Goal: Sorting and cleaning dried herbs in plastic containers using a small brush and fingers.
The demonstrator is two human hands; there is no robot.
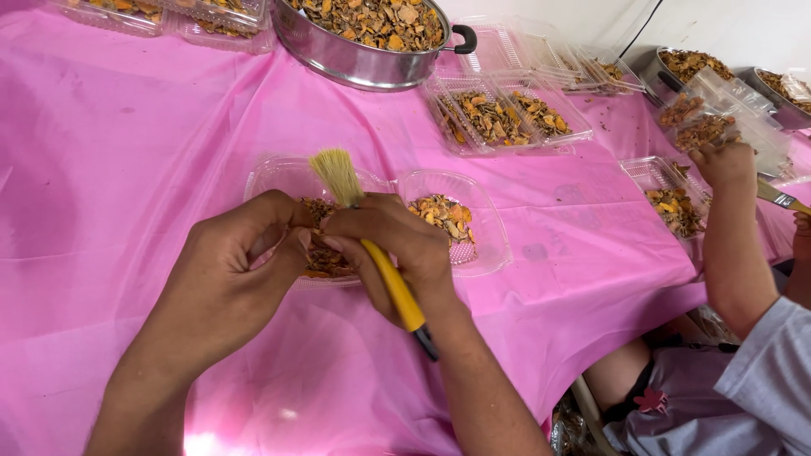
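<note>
The person's left hand [232, 270] and right hand [393, 249] meet over a clear plastic hinged container [486, 221] lying open on the pink plastic-covered counter [118, 160], and between them they hide most of its near half. Whatever the left fingers [283, 221] are pinching is too small and too covered to make out; it sits at the fingertips, just above the brown and orange dried slices [443, 215] filling the container. The right fingers [363, 226] are pressed together around a yellow-handled brush with pale bristles [338, 176]. Its bristles stand upward past the knuckles, and its handle runs down along the wrist to a dark tip.

At the top edge a round steel pan with a black handle [363, 59] is cut off, heaped with the same slices. More clear trays [503, 114] of slices lie beyond it. On the right another person's hand [725, 165] reaches to a tray, the sleeve grey, the body cut off by the frame.
</note>
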